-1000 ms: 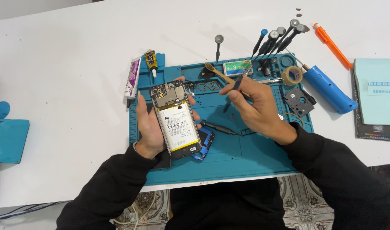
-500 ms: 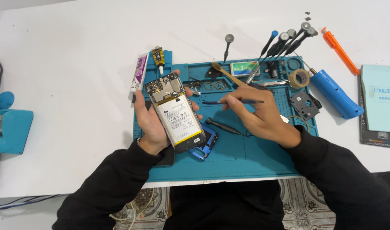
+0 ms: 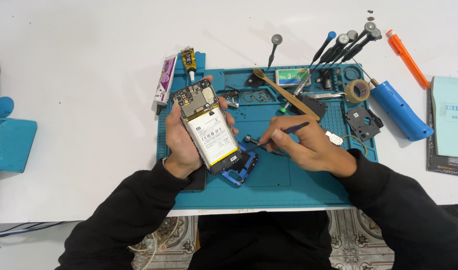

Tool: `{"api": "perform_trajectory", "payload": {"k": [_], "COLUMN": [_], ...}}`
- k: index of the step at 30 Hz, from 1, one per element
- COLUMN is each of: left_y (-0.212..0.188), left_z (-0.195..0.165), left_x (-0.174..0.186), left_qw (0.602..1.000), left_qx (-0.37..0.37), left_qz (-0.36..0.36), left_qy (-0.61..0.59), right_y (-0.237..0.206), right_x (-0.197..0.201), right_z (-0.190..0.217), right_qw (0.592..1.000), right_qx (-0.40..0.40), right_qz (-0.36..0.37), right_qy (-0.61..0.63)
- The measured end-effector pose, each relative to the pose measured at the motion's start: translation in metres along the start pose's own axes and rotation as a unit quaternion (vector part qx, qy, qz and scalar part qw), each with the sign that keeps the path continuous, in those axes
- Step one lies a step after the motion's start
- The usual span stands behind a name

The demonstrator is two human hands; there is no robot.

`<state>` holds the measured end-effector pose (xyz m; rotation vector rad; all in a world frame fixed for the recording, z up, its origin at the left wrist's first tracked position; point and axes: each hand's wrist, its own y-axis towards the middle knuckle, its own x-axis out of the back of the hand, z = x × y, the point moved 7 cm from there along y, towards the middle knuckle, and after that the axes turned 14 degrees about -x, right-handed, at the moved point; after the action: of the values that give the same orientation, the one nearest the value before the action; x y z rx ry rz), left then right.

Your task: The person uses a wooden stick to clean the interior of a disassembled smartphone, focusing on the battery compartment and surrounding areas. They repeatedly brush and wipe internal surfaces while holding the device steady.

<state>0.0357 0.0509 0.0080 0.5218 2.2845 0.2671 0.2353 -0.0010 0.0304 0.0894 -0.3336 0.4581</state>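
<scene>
Phone [image 3: 208,127], back cover off, white battery showing, lifted above teal work mat [image 3: 289,190] near mat's left side. Left hand [image 3: 181,142] cradles it from beneath, fingers curled round both edges. Right hand [image 3: 306,145] rests on mat centre, fingers pinched narrow on thin dark tool [image 3: 281,134], tip toward phone's lower end. Blue frame piece [image 3: 241,170] lies under phone. Screwdrivers [image 3: 346,45] rest at mat's top right.

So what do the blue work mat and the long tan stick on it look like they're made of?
Blue work mat: probably silicone or rubber, matte, with moulded compartments along its top edge. Tan stick: looks like wood or bamboo, with a pale, dull, unpainted surface; its grain is too small to see.
</scene>
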Motion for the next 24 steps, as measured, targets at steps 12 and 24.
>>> {"api": "perform_trajectory", "payload": {"k": [12,24], "left_y": [0.000,-0.001], "left_z": [0.000,-0.002], "left_x": [0.001,0.002], "left_qw": [0.999,0.999], "left_qx": [0.005,-0.013], "left_qz": [-0.015,-0.029], "left_qy": [-0.038,-0.024], "right_y": [0.007,0.014], "right_x": [-0.001,0.008], "right_z": [-0.014,-0.029], "right_qw": [0.994,0.981], "right_qx": [-0.072,-0.076], "right_qz": [0.009,0.001], "right_qy": [0.077,0.176]}}
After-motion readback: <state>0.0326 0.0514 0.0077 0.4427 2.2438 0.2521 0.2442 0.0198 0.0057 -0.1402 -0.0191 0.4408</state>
